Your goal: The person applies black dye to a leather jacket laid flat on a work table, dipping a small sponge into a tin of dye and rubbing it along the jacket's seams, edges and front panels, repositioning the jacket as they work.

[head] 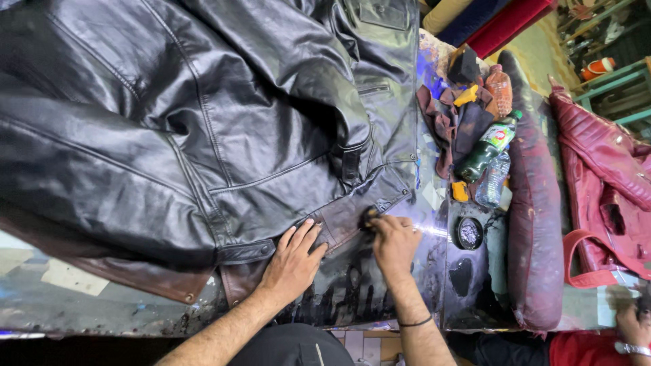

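A large black leather jacket lies spread over the stained worktable. My left hand rests flat, fingers apart, on the jacket's brownish lower hem, pinning it down. My right hand pinches a small dark sponge or cloth pad and presses it against the hem edge near a strap. Black dye streaks run down the table just below both hands.
A small round tin of dark polish sits right of my right hand. Behind it stand a green bottle, a clear bottle and rags. A maroon cushion and a red leather jacket lie further right. Another person's hand shows at bottom right.
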